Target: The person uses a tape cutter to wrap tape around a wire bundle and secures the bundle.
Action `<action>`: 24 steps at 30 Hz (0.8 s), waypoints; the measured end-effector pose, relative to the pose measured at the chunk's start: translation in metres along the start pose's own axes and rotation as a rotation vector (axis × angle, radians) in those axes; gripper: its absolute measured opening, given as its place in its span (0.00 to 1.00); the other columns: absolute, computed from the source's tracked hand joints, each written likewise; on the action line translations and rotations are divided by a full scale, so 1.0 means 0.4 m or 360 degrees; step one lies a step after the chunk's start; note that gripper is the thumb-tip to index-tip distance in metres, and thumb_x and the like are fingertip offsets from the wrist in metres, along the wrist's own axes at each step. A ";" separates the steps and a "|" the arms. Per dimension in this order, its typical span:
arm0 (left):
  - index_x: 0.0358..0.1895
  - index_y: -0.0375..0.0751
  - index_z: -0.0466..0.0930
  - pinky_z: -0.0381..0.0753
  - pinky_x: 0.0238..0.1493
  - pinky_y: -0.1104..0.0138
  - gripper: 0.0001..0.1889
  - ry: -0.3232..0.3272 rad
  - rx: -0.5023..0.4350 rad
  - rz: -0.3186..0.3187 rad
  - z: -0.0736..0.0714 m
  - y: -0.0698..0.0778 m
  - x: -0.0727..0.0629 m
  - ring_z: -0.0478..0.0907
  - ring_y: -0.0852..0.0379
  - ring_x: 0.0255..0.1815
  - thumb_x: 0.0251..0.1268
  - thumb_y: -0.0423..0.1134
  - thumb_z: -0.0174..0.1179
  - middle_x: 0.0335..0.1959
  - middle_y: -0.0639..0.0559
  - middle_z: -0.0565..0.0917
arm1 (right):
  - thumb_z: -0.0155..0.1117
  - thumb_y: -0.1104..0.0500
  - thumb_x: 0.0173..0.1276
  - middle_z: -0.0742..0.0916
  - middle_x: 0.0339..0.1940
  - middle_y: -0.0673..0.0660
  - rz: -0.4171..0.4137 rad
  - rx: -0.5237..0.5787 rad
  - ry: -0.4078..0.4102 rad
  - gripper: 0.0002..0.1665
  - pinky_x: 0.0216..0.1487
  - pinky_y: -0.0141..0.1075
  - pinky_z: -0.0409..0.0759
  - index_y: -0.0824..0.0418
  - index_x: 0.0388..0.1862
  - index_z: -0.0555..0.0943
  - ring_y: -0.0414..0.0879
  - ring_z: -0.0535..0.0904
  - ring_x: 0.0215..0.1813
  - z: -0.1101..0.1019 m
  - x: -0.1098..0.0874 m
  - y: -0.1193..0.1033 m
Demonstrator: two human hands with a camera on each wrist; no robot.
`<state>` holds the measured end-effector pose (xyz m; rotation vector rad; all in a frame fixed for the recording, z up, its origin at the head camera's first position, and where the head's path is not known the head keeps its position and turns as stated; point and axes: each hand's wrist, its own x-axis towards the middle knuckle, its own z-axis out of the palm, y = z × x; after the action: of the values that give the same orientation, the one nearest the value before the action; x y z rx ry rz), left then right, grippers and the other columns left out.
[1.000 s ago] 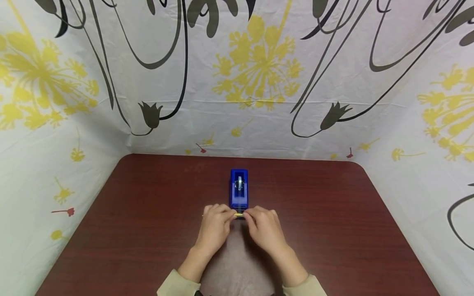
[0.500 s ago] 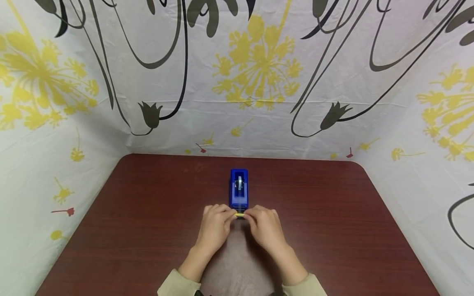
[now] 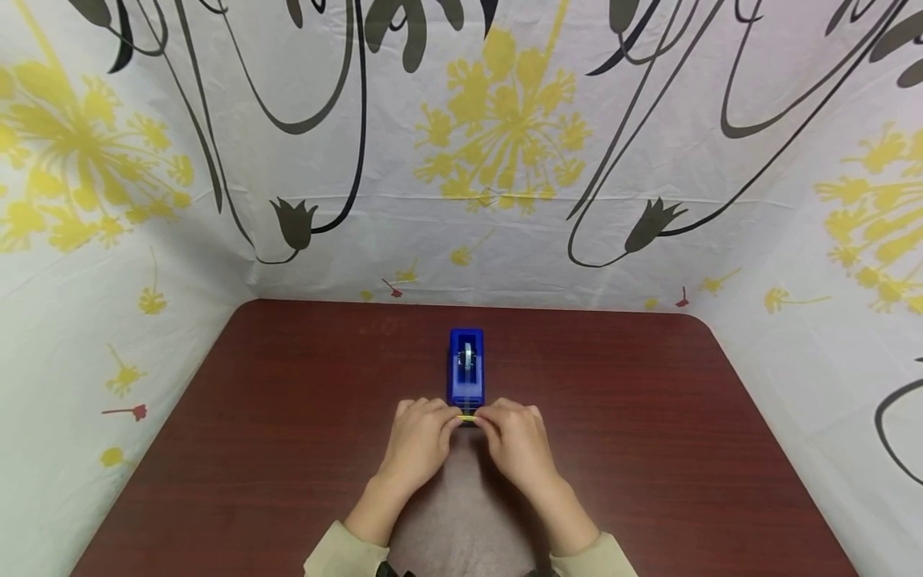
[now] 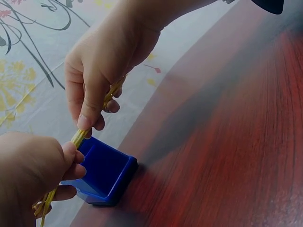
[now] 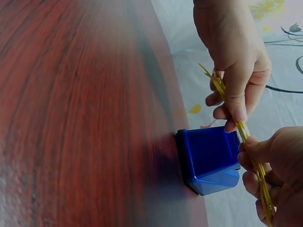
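Both hands pinch a thin bundle of yellow strands (image 5: pixel 261 179), held crosswise at the near end of a blue tape dispenser (image 3: pixel 466 393). The left hand (image 3: pixel 418 445) grips one side between thumb and fingers, and the right hand (image 3: pixel 521 445) grips the other a short gap away. Between the fingertips a short yellow stretch shows in the head view, right at the dispenser's toothed end. Loose strand ends stick out past each hand in the wrist views. A roll of clear tape (image 3: pixel 468 357) sits in the dispenser's slot.
The dispenser stands on a dark red wood-grain table (image 3: pixel 324 385) with rounded far corners. White cloth (image 3: pixel 534 256) printed with yellow and grey flowers rises behind and at both sides of the table.
Hardly anything differs. The yellow bundle turns slightly between the fingertips, while both hands and the dispenser stay in place.
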<state>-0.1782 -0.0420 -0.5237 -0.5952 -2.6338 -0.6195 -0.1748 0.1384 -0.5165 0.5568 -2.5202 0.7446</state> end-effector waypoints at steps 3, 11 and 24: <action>0.40 0.48 0.91 0.73 0.46 0.57 0.05 0.0020 -0.0023 -0.0005 0.002 0.000 0.001 0.80 0.57 0.34 0.68 0.42 0.67 0.34 0.59 0.87 | 0.77 0.63 0.60 0.87 0.27 0.45 -0.0012 -0.0011 0.0010 0.04 0.36 0.40 0.72 0.54 0.30 0.89 0.39 0.83 0.31 0.001 0.000 0.002; 0.38 0.47 0.92 0.73 0.43 0.58 0.04 0.0173 -0.0059 0.0043 0.010 -0.005 0.002 0.80 0.57 0.31 0.61 0.39 0.71 0.32 0.59 0.87 | 0.77 0.63 0.60 0.87 0.28 0.46 -0.0015 -0.0009 0.0021 0.04 0.37 0.41 0.73 0.54 0.31 0.90 0.39 0.83 0.32 0.000 0.001 0.003; 0.36 0.45 0.93 0.75 0.42 0.59 0.06 0.0302 -0.0228 0.0030 0.018 -0.008 0.005 0.82 0.57 0.31 0.53 0.36 0.76 0.31 0.57 0.88 | 0.78 0.62 0.59 0.87 0.29 0.47 0.0044 0.0008 0.0028 0.04 0.38 0.41 0.72 0.56 0.33 0.90 0.40 0.83 0.32 0.003 0.000 0.003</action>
<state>-0.1831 -0.0406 -0.5299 -0.5716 -2.4195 -0.8221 -0.1757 0.1387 -0.5179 0.5162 -2.5148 0.7629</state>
